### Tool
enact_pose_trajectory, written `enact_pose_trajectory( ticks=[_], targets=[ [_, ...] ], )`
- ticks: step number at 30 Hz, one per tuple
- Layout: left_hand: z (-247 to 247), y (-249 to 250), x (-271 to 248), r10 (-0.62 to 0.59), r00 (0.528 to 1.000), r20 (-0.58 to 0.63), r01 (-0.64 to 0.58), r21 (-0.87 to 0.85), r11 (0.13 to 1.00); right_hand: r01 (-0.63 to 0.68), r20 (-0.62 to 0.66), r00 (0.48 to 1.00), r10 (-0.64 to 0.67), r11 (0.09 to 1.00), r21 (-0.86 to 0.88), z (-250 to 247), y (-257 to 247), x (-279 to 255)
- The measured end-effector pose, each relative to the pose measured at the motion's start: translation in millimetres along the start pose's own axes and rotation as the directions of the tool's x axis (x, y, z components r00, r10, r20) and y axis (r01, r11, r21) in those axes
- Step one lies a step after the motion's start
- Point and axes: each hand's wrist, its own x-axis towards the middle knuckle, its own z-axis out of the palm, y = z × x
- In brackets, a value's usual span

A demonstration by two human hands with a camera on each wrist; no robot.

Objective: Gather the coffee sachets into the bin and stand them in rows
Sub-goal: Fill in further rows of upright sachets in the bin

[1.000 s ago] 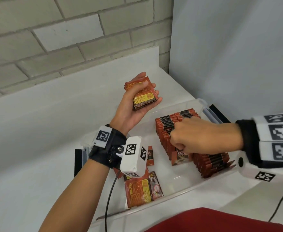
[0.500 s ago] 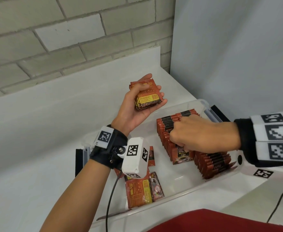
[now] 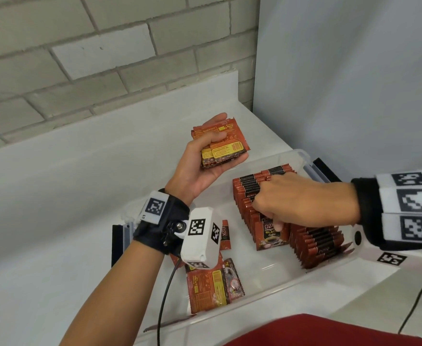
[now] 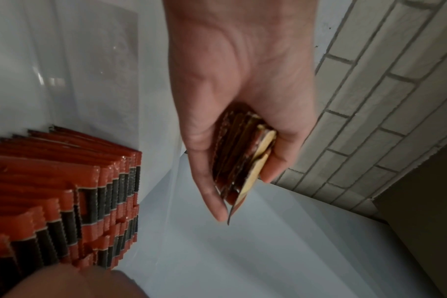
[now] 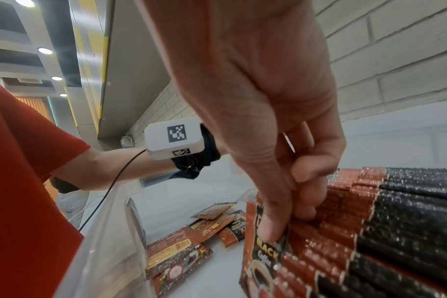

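Surface: white tabletop [image 3: 55, 196], clear bin [image 3: 302, 156].
Left hand [image 3: 200, 166]: gripping a sachet stack [image 3: 219, 143].
Right hand [image 3: 302, 198]: pinching the front sachet [image 3: 269, 238].
Risk: a nudge could topple the row [image 3: 249, 193].

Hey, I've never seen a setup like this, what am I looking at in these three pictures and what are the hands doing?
No machine here: a person wears three cameras. The head view looks down on both hands; each wrist view looks along one hand.

The left hand holds a stack of sachets above the clear bin. The right hand pinches the front sachet of the standing rows inside the bin. Loose sachets lie flat on the bin floor. The white blocks with black squares are camera housings and markers.
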Motion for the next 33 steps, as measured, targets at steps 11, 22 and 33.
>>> enact_pose_trajectory(
  ticks=[11,22,33],
  targets=[
    [0.9,-0.5,0.4,-0.001,0.999,0.053,-0.005,0.104,0.995,-0.149,-0.126,0.949,0.29,0.761,0.631,-21.7,46.7,-10.7],
    [4.3,0.8,-2.0,-0.038,0.999,0.039,0.032,0.136,0.99,0.146,-0.276,0.842,0.463,0.297,0.944,-20.7,63.8,-1.2],
    [7.4,0.7,-3.5,-0.131,0.99,0.051,0.126,0.094,0.988,0.317,-0.503,0.738,0.45,0.426,0.847,-24.4,66.8,-2.8]
  ],
)
